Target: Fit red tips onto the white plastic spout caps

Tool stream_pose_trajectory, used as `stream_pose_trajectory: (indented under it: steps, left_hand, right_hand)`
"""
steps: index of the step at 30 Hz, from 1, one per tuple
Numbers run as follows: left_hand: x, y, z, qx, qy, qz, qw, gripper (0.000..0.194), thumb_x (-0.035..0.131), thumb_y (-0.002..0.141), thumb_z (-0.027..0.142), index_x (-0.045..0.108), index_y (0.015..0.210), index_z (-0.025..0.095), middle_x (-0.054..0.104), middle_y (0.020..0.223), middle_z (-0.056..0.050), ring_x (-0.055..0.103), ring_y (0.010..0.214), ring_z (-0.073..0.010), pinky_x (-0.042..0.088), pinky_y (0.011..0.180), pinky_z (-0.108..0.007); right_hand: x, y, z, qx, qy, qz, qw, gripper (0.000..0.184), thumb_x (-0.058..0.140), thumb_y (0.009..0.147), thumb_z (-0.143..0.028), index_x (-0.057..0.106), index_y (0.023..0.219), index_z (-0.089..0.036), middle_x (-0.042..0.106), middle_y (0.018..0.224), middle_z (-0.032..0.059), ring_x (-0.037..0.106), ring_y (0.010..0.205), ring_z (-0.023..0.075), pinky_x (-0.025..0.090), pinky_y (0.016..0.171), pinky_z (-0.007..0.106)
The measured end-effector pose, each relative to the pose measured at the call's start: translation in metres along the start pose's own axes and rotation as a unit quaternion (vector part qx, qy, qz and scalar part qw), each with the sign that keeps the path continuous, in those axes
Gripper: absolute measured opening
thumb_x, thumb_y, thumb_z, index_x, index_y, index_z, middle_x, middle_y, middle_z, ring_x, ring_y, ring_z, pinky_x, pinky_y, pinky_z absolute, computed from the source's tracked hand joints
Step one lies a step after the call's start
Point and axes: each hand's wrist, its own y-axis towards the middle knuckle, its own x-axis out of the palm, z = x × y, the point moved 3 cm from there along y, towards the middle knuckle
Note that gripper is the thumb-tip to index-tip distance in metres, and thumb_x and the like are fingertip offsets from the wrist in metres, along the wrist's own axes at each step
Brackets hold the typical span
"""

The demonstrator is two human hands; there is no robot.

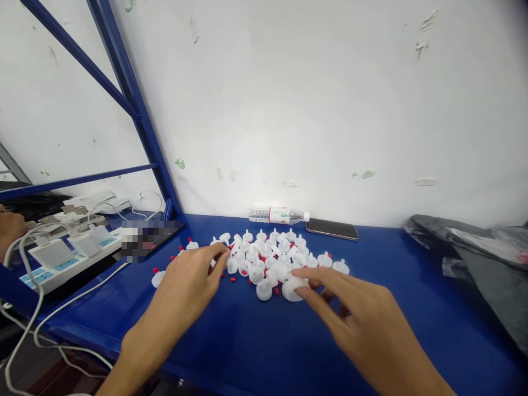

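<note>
A pile of white plastic spout caps (252, 256), each a round base with a thin nozzle, lies on the blue table (243, 341). Small red tips (233, 279) are scattered among them, and a few caps at the left wear one, such as the capped spout (157, 278). My left hand (181, 280) hovers at the pile's left side with thumb and fingers pinched together; whatever is in the pinch is hidden. At the pile's front right, my right hand (363, 308) grips a white spout cap (291, 289) between thumb and forefinger.
Behind the pile lie a clear water bottle (278, 215) on its side and a dark phone (332, 229). Power strips (61, 267) with chargers and white cables crowd the left. Dark plastic bags (466, 264) cover the right end. Another person's hand (10, 226) shows far left.
</note>
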Motion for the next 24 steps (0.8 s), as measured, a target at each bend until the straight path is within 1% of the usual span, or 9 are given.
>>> stream_pose_trajectory:
  steps: [3, 7, 10, 13, 16, 18, 20, 22, 24]
  left_hand:
    - [0.006, 0.006, -0.021, -0.034, 0.135, -0.062, 0.988, 0.029, 0.047, 0.097, 0.03, 0.074, 0.097, 0.023, 0.076, 0.092, -0.01, 0.07, 0.089, -0.0292, 0.043, 0.071, -0.034]
    - [0.025, 0.01, -0.03, -0.032, 0.167, -0.108, 0.979, 0.028, 0.051, 0.094, 0.024, 0.073, 0.111, 0.024, 0.075, 0.106, -0.013, 0.07, 0.097, -0.0301, 0.045, 0.075, -0.035]
    - [0.037, 0.012, -0.03, -0.022, 0.196, -0.136, 0.971, 0.026, 0.05, 0.092, 0.02, 0.073, 0.105, 0.022, 0.073, 0.101, -0.015, 0.07, 0.091, -0.0332, 0.044, 0.071, -0.037]
    - [0.042, 0.012, -0.027, -0.004, 0.209, -0.14, 0.968, 0.026, 0.045, 0.092, 0.018, 0.07, 0.098, 0.02, 0.072, 0.097, -0.015, 0.069, 0.088, -0.0341, 0.043, 0.068, -0.038]
    - [0.036, 0.01, -0.024, 0.004, 0.194, -0.123, 0.973, 0.023, 0.045, 0.09, 0.018, 0.068, 0.091, 0.02, 0.072, 0.094, -0.013, 0.069, 0.084, -0.0312, 0.04, 0.065, -0.036]
    - [0.028, 0.008, -0.018, 0.004, 0.166, -0.098, 0.981, 0.018, 0.049, 0.088, 0.019, 0.067, 0.084, 0.02, 0.072, 0.088, -0.011, 0.067, 0.08, -0.0283, 0.04, 0.064, -0.035]
    - [0.018, 0.005, -0.008, 0.021, 0.09, -0.07, 0.993, 0.014, 0.054, 0.086, 0.021, 0.066, 0.079, 0.021, 0.072, 0.083, -0.007, 0.066, 0.077, -0.0245, 0.042, 0.066, -0.034]
    - [0.011, 0.0, 0.005, 0.051, -0.048, -0.059, 0.996, 0.012, 0.058, 0.085, 0.024, 0.069, 0.082, 0.022, 0.072, 0.079, -0.003, 0.065, 0.074, -0.0203, 0.046, 0.068, -0.031]
    - [0.008, -0.004, 0.019, 0.056, -0.203, -0.071, 0.975, 0.016, 0.06, 0.088, 0.031, 0.074, 0.092, 0.022, 0.074, 0.08, -0.001, 0.065, 0.07, -0.0173, 0.048, 0.064, -0.028]
  right_hand:
    - [0.002, 0.002, -0.003, 0.006, 0.0, -0.009, 1.0, 0.014, 0.06, 0.099, -0.035, 0.068, 0.111, -0.036, 0.079, 0.098, -0.0082, 0.071, 0.062, 0.0112, 0.048, 0.056, 0.023]
    - [0.004, 0.002, -0.005, 0.004, -0.001, -0.017, 1.0, 0.015, 0.059, 0.1, -0.036, 0.07, 0.111, -0.035, 0.079, 0.095, -0.0064, 0.07, 0.059, 0.0123, 0.047, 0.056, 0.024]
    - [0.004, 0.001, -0.004, 0.005, 0.004, -0.023, 1.0, 0.015, 0.059, 0.1, -0.035, 0.07, 0.111, -0.035, 0.079, 0.091, -0.0071, 0.07, 0.057, 0.0122, 0.046, 0.055, 0.024]
    - [0.004, 0.0, -0.004, 0.003, 0.009, -0.027, 1.0, 0.015, 0.06, 0.099, -0.033, 0.068, 0.112, -0.037, 0.079, 0.089, -0.0089, 0.07, 0.057, 0.0124, 0.046, 0.055, 0.024]
    - [0.005, 0.001, -0.006, 0.001, 0.031, -0.05, 0.998, 0.013, 0.063, 0.098, -0.029, 0.067, 0.108, -0.036, 0.079, 0.088, -0.0112, 0.072, 0.061, 0.0121, 0.046, 0.056, 0.023]
    - [0.006, 0.001, -0.007, -0.002, 0.044, -0.074, 0.996, 0.011, 0.064, 0.096, -0.026, 0.066, 0.103, -0.034, 0.078, 0.086, -0.0116, 0.072, 0.062, 0.0123, 0.045, 0.055, 0.022]
    - [0.007, 0.001, -0.01, -0.013, 0.044, -0.092, 0.995, 0.01, 0.065, 0.095, -0.023, 0.066, 0.099, -0.032, 0.079, 0.085, -0.0103, 0.072, 0.061, 0.013, 0.045, 0.055, 0.022]
    - [0.008, 0.001, -0.012, -0.025, 0.037, -0.102, 0.994, 0.012, 0.064, 0.094, -0.02, 0.067, 0.098, -0.031, 0.079, 0.085, -0.0081, 0.071, 0.061, 0.0137, 0.044, 0.054, 0.022]
    - [0.008, 0.001, -0.014, -0.036, 0.038, -0.108, 0.993, 0.013, 0.063, 0.093, -0.018, 0.068, 0.097, -0.03, 0.079, 0.083, -0.0063, 0.071, 0.06, 0.0138, 0.044, 0.053, 0.022]
